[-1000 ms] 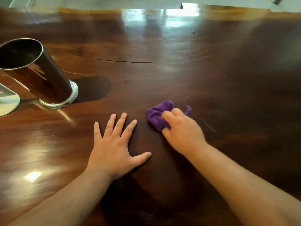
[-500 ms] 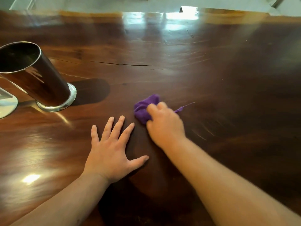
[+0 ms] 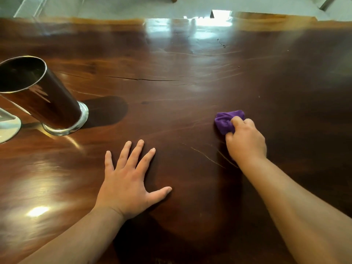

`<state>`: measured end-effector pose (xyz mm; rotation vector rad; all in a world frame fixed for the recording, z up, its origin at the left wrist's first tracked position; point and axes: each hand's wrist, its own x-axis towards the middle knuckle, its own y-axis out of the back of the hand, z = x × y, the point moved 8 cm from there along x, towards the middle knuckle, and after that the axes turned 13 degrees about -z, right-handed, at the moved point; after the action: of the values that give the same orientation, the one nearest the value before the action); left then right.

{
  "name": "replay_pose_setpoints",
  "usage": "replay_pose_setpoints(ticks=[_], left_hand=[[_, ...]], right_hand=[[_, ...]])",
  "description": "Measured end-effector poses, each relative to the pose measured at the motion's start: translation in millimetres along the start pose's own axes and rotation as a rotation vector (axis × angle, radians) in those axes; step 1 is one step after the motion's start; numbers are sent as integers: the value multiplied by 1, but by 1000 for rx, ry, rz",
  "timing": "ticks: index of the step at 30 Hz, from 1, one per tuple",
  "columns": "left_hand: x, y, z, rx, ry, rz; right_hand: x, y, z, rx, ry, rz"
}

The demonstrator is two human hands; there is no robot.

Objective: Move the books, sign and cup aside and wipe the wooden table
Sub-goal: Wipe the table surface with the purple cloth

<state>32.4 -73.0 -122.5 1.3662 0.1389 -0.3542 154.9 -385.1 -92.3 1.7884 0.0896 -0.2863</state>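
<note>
A dark, glossy wooden table (image 3: 171,60) fills the head view. My right hand (image 3: 245,141) is closed on a bunched purple cloth (image 3: 225,121) and presses it on the wood right of centre. Flat on the table lies my left hand (image 3: 126,180), fingers spread, holding nothing. A shiny metal cup (image 3: 41,96) stands at the left, well clear of both hands. At the left edge a round silver base (image 3: 8,127), perhaps the sign's stand, shows only partly. No books are in view.
A thin crack (image 3: 144,79) runs across the wood beyond the hands. The table's far edge (image 3: 114,20) meets a pale floor. Bright reflections lie on the top at the far middle and near left.
My right hand has swept the purple cloth to the right, away from my left hand. The left hand and the cup have stayed in place.
</note>
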Motion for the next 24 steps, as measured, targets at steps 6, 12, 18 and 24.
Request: replay_pose_setpoints(ticks=[6,12,18,24], left_hand=[[0,0,0,12,5,-7],[2,1,1,15,6,-22],[1,1,1,12,9,-17],[0,0,0,8,14,-10]], right_hand=[[-16,-25,-102,6,169,-13],[-69,-56,-163,37,457,-49],[-81,-58,-136,-14,564,-91],[-48,-32,-78,-46,431,-57]])
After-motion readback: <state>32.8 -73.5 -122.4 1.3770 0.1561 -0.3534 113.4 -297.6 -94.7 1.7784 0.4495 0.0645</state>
